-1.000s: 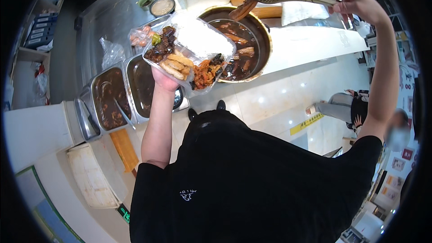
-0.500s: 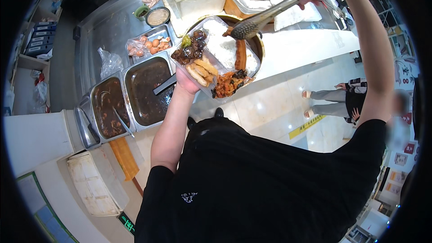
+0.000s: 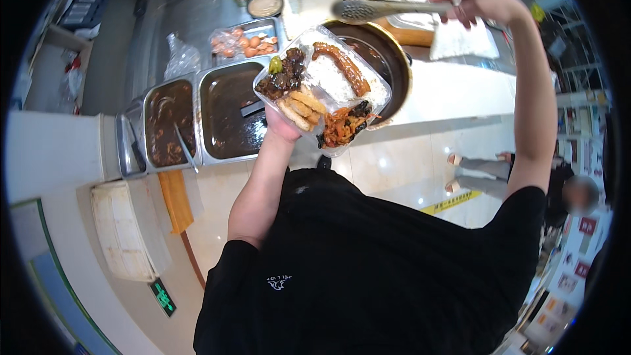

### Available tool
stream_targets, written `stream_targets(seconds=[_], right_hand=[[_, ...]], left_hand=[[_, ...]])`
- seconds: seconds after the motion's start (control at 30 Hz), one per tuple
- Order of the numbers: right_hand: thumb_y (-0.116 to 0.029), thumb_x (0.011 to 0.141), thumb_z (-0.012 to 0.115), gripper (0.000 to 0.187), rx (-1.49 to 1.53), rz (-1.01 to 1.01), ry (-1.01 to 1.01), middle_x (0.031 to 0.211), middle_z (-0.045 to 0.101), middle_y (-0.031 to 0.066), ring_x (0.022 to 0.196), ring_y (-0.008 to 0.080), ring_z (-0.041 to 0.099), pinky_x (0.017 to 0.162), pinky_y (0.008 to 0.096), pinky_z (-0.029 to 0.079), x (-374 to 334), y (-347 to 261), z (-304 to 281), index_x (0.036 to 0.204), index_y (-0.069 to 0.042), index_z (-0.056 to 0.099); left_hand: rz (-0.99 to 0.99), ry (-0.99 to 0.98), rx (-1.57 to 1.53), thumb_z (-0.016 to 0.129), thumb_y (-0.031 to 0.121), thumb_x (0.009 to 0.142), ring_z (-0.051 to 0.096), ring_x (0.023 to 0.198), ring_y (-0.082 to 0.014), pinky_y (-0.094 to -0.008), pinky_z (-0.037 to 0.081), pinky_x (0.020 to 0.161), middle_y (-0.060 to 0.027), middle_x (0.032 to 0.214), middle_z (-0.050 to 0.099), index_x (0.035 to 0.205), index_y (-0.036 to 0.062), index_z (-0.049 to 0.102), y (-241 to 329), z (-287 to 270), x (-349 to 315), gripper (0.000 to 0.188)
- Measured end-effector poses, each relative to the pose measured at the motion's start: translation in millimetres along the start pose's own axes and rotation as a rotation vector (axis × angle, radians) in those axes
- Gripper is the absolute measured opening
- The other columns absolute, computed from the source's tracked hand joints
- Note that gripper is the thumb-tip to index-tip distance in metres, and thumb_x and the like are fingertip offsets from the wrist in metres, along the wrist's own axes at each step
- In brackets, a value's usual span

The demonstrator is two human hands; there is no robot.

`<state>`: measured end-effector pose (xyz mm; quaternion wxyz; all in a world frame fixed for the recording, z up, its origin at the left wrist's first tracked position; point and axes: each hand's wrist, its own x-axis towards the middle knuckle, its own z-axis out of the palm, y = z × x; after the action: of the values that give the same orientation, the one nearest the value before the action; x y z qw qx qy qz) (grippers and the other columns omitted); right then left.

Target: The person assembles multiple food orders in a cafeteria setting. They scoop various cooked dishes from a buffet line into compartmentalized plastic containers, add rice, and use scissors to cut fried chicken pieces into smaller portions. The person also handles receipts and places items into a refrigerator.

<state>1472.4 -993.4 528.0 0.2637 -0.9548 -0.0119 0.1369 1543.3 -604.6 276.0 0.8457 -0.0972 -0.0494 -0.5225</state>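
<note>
My left hand (image 3: pixel 284 125) is closed under a clear plastic meal tray (image 3: pixel 336 149), bearing it from below. A browned sausage-like piece (image 3: pixel 342 68) lies across the white rice (image 3: pixel 327 80) in one compartment. Beside the rice are dark glazed meat chunks (image 3: pixel 282 77) with a green piece, pale golden fried slices (image 3: pixel 301 106) and an orange-and-black shredded vegetable dish (image 3: pixel 343 126). My right hand (image 3: pixel 476 1), raised beyond the tray, grips the handle end of metal serving tongs (image 3: pixel 394 8). Their perforated head points left, apart from the food.
Behind the tray stands a large round pot (image 3: pixel 399 95) with dark liquid. At left, two steel pans (image 3: pixel 198 115) hold brown sauce with utensils. Eggs in a small tray (image 3: pixel 273 26) sit behind them. A person (image 3: pixel 483 174) stands at the far right.
My right hand has drawn the tongs away from the tray and swung them level. The sausage-like piece, earlier upright at the tray's right side, now lies on the rice. The view has shifted.
</note>
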Motion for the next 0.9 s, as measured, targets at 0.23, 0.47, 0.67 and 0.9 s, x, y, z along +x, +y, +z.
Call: stream_targets(seconds=[0.23, 0.47, 0.67, 0.9], right_hand=[[-0.018, 0.093, 0.070, 0.056, 0.818, 0.068, 0.131, 0.094, 0.070, 0.0069, 0.064, 0.0104, 0.061, 0.057, 0.0228, 0.050, -32, 69, 102, 0.141, 0.005, 0.053], [-0.018, 0.095, 0.069, 0.060, 0.953, 0.049, 0.096, 0.102, 0.067, 0.0105, 0.069, 0.0115, 0.069, 0.054, 0.0242, 0.054, -25, -10, 171, 0.147, 0.001, 0.046], [-0.035, 0.084, 0.072, 0.078, 0.471, 0.024, 0.121, 0.095, 0.072, 0.0225, 0.091, 0.0418, 0.070, 0.083, 0.0481, 0.055, 113, -212, 368, 0.145, 0.003, 0.042], [-0.021, 0.085, 0.072, 0.081, 0.332, 0.043, 0.307, 0.111, 0.064, 0.0281, 0.104, 0.0427, 0.065, 0.089, 0.0498, 0.054, 181, -335, 458, 0.148, 0.006, 0.030]], left_hand=[[0.394, 0.123, 0.203, 0.043, 0.049, 0.102, 0.058, 0.123, -0.0346, -0.0502, 0.046, 0.106, -0.0147, 0.137, 0.059, 0.140, 0.0068, 0.052, -23, 25, -41, 0.057], [0.802, 0.406, 0.696, 0.061, 0.038, 0.094, 0.059, 0.072, -0.0134, -0.0277, 0.050, 0.063, 0.0010, 0.082, 0.060, 0.097, 0.0119, 0.062, -1, 28, -164, 0.026], [0.490, -0.061, -0.265, 0.068, 0.020, 0.090, 0.063, 0.073, -0.0087, -0.0224, 0.059, 0.064, -0.0011, 0.084, 0.064, 0.101, 0.0089, 0.064, 66, 142, -310, 0.017], [1.044, 0.334, 0.268, 0.069, 0.029, 0.089, 0.068, 0.089, -0.0163, -0.0329, 0.059, 0.079, -0.0035, 0.100, 0.070, 0.110, 0.0068, 0.064, 124, 150, -449, 0.031]])
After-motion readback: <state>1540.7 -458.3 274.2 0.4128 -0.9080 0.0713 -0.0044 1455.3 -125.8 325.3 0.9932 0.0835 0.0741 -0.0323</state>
